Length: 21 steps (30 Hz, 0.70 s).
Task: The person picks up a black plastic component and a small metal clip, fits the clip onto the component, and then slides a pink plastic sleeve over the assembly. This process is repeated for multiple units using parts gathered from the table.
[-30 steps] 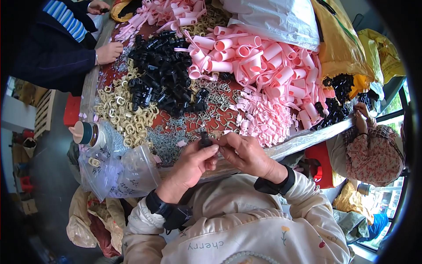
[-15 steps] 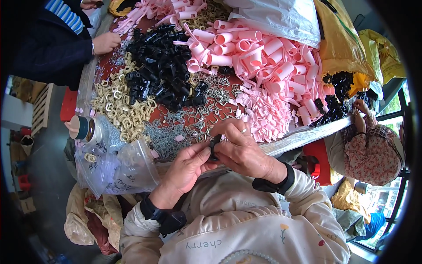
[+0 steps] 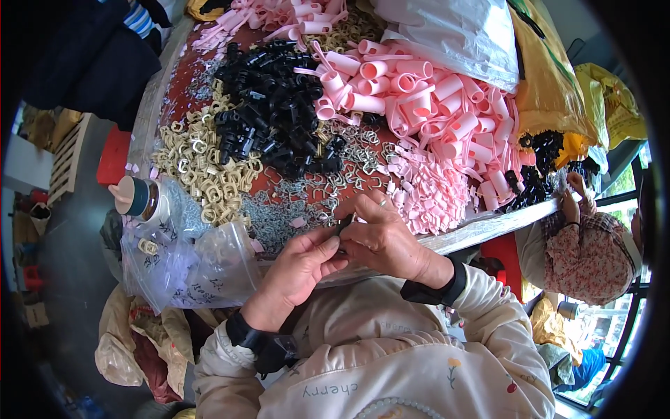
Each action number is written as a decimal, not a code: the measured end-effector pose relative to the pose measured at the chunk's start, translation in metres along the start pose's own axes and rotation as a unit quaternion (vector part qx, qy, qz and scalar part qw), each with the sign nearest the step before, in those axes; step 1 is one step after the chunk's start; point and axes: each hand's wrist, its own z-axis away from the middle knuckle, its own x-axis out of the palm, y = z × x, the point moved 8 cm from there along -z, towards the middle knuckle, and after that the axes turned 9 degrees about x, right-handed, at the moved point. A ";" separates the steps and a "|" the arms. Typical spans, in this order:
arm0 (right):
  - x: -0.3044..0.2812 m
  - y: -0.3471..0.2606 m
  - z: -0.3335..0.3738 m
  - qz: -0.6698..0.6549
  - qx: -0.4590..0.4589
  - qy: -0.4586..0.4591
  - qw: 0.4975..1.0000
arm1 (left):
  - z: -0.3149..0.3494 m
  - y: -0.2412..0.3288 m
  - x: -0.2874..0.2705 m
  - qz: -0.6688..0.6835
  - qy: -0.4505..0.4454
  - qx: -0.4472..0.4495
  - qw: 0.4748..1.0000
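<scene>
Head view: I looked down at my two hands, which met just above the near edge of the table (image 3: pixel 174 91).
Clip: a small black clip (image 3: pixel 343 225) sat between my fingertips, over the table's near edge and the grey metal bits; most of it was hidden by my fingers.
Left hand: my left hand (image 3: pixel 301 262) pinched the clip's lower end from below, thumb and forefinger closed on it.
Right hand: my right hand (image 3: pixel 380 234) was curled over the clip from above, fingers clenched around its top; a thin pale piece stuck out by my forefinger, too small to tell what it was.
Metal bits: a spread of grey metal bits (image 3: pixel 286 209) lay just beyond my hands.
Black pile: a heap of black clips (image 3: pixel 276 105) lay farther out.
Cream rings: cream rings (image 3: pixel 199 164) lay left of the black heap.
Pink tubes: pink tubes (image 3: pixel 426 105) were piled to the right.
Bag: a clear bag (image 3: pixel 188 269) hung off the table's edge, left of my left hand.
Other person: a person in a flowered top (image 3: pixel 586 255) sat at the right.
</scene>
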 end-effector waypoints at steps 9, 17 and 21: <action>0.019 0.047 -0.022 0.197 0.012 -0.033 0.980 | 0.014 0.017 -0.057 0.132 0.096 0.062 0.985; 0.050 0.086 -0.017 0.159 0.109 -0.156 0.969 | 0.013 0.016 -0.058 0.158 0.093 0.068 0.981; 0.039 0.077 -0.018 0.119 0.057 -0.105 0.986 | 0.012 0.012 -0.058 0.168 0.086 0.066 0.980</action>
